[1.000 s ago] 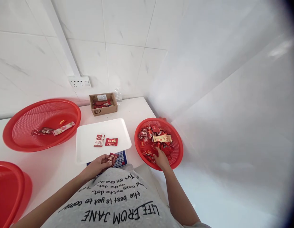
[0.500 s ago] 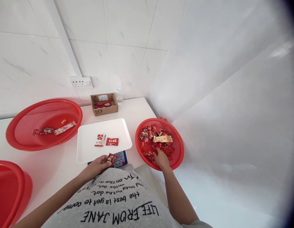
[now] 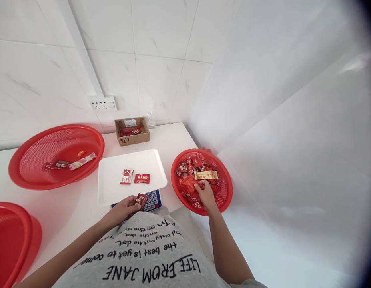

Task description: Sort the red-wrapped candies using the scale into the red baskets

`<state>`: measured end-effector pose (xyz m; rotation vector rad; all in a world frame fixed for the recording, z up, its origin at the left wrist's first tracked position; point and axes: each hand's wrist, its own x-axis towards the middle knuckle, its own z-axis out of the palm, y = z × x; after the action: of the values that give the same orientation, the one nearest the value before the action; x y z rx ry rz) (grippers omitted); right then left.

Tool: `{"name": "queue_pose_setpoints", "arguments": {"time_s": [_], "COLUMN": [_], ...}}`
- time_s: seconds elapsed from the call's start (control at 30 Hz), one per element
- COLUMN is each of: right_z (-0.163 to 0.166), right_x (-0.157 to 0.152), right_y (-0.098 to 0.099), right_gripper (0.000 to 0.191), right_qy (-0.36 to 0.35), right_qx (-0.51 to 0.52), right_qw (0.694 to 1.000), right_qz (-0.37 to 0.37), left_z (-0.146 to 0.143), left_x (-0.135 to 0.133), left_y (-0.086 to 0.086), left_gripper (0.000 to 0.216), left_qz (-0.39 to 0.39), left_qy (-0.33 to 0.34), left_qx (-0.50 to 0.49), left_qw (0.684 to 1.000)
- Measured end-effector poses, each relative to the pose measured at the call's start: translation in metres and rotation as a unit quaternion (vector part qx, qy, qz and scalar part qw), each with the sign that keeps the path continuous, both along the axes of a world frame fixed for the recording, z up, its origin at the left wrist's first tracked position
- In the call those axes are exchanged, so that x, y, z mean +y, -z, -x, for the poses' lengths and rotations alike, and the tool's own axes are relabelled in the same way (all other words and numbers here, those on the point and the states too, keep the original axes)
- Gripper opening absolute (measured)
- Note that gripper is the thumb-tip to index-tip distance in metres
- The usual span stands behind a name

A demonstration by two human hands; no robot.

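Note:
My left hand [image 3: 127,208] is closed on a small dark red wrapped candy [image 3: 141,200], in front of the scale's blue keypad [image 3: 152,200]. Behind it, a white tray [image 3: 109,188] carries a white-and-red packet [image 3: 126,177] and a red packet [image 3: 141,178] side by side. My right hand [image 3: 206,196] reaches into the right red basket [image 3: 226,192], its thumb and fingers pinched at the edge of a bright red packet [image 3: 188,184]. Many wrapped candies lie around it, and a long gold packet [image 3: 206,175] is just beyond my fingers.
A large red basket [image 3: 20,160] at the left holds a few packets. Part of another red basket [image 3: 11,248] shows at the lower left. At the back stand a cardboard box [image 3: 134,139] with red packets and a clear plastic item [image 3: 150,122]. A wall closes the table's far side.
My right hand has lifted slightly within the basket, and a bright red packet now shows at its fingertips. My left hand has stayed in place with the candy.

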<state>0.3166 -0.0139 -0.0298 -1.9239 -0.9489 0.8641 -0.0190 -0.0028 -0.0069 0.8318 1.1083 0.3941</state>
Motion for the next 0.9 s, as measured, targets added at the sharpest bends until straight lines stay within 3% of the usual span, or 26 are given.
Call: {"name": "queue_pose_setpoints", "arguments": {"time_s": [0.2,0.4,0.5,0.73,0.9], "right_z": [0.032,0.097,0.119,0.133,0.136], "right_x": [0.003,0.002,0.000,-0.003,-0.002], "right_y": [-0.025,-0.051,-0.054,-0.045,-0.036], "right_gripper": [0.043,0.034,0.035,0.038,0.043], "right_qy": [-0.047,-0.266,-0.328,-0.358,-0.296], "right_qx": [0.200,0.215,0.207,0.245,0.293], "right_qw": [0.979,0.940,0.922,0.899,0.906], "right_qz": [-0.008,0.002,0.010,0.063,0.070], "left_z": [-0.008,-0.024,-0.028,-0.022,-0.020], "left_x": [-0.002,0.000,0.001,-0.002,0.015], "left_y": [-0.010,-0.030,-0.037,-0.029,-0.027], "left_gripper": [0.033,0.034,0.033,0.033,0.036], "left_qz": [0.032,0.005,0.016,-0.008,-0.021], "left_qy": [-0.039,-0.054,-0.047,-0.110,-0.157], "left_qx": [-0.044,-0.072,-0.107,-0.070,-0.036], "left_qw": [0.998,0.996,0.993,0.991,0.987]}}
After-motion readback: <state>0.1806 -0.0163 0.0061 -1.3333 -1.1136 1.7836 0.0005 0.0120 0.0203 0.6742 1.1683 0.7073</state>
